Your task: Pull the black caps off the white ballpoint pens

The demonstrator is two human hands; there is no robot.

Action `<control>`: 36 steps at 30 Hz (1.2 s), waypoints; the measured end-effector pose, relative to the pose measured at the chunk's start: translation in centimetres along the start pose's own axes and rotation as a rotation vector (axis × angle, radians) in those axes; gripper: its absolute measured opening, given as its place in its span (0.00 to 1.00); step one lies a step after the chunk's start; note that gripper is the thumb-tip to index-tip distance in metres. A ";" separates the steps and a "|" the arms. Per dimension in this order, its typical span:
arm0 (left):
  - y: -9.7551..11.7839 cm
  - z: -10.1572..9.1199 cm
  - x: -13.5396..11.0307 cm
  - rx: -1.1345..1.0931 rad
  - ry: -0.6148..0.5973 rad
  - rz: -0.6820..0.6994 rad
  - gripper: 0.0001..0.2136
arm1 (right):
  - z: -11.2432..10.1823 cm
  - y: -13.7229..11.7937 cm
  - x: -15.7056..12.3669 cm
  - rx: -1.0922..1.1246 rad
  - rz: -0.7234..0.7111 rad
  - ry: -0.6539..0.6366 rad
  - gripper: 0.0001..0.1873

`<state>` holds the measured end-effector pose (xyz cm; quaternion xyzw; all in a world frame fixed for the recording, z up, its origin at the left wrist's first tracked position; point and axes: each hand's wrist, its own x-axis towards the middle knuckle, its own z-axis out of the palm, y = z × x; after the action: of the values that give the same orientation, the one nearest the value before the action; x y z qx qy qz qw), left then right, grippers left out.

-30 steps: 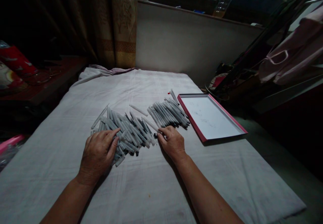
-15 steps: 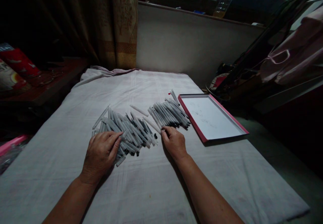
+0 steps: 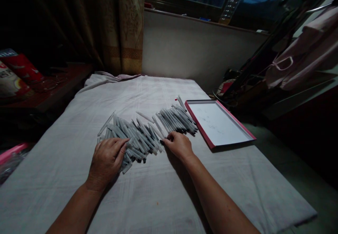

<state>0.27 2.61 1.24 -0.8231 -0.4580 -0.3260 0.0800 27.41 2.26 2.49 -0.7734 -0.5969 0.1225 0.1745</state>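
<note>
A loose pile of clear-barrelled pens point(image 3: 134, 135), several with black ends, lies on the pale cloth. My left hand point(image 3: 107, 158) rests at its near left side, thumb and forefinger closed on a pen whose tip barely shows. My right hand point(image 3: 181, 145) is at the pile's right edge, its fingertips pinched at the black end of a pen point(image 3: 162, 142). Just beyond that hand, a neater row of similar pens point(image 3: 175, 119) lies side by side. Between the two groups are a single pen point(image 3: 144, 116) and a pen lying aslant point(image 3: 159, 125).
A shallow pink-edged box lid point(image 3: 200, 126) with a white inside lies right of the row. A small red piece point(image 3: 176, 99) sits by the farthest pens. The cloth-covered surface point(image 3: 132, 202) ends at the right; a dark red side table point(image 3: 52, 89) stands at left.
My right hand has moved slightly left, from the slanting pen to the black end at the pile's edge. That pen now lies more in line with the row. My left hand has stayed in place.
</note>
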 end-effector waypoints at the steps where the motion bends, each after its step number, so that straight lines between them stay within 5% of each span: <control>1: 0.0 0.0 0.0 -0.004 0.000 -0.002 0.14 | 0.1 -0.1 0.0 -0.012 -0.007 0.013 0.08; 10: 0.1 -0.1 0.0 -0.004 -0.006 -0.014 0.14 | 1.1 0.9 -0.7 0.099 -0.043 0.136 0.12; 17: 0.1 -0.1 0.0 0.015 0.014 0.031 0.12 | 1.4 2.8 -1.6 0.660 -0.024 0.260 0.18; 23: 1.6 -0.9 0.4 0.053 0.116 0.102 0.20 | 0.3 1.6 -3.0 0.998 -0.115 -0.029 0.15; 27: 1.9 -0.8 0.3 0.028 0.046 0.148 0.18 | 0.2 0.7 -3.6 1.089 -0.120 -0.203 0.20; 31: 1.7 -0.6 0.2 -0.035 -0.004 0.150 0.10 | 0.9 0.8 -3.2 1.082 -0.048 -0.180 0.30; 36: 2.0 -0.8 0.5 -0.069 -0.006 0.209 0.09 | 1.1 1.3 -2.9 1.038 -0.060 -0.124 0.30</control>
<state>1.68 1.44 2.50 -0.8696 -0.3584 -0.3290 0.0840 27.36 -0.67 0.94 -0.5592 -0.4887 0.4427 0.5025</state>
